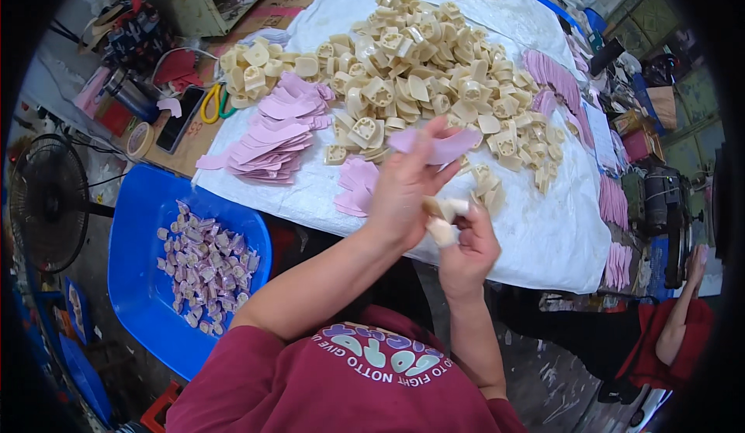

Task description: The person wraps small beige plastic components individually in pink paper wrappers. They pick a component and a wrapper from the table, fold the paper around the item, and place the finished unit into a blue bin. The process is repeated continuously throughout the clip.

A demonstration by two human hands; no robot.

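My left hand is raised over the table's near edge, its fingers closed on a curved lilac cover piece. Just below it, my right hand pinches a small cream shoe heel, slightly blurred. White wraps show on the right fingertips. Behind my hands rises a big heap of cream plastic heels. Stacks of lilac cover pieces lie to the left of the heap, with a smaller lilac bunch beside my left wrist.
A blue basin holding lilac-covered heels stands at lower left. White sheeting covers the table. Scissors, a phone and a tape roll lie at left, near a fan. Another person's arm shows at right.
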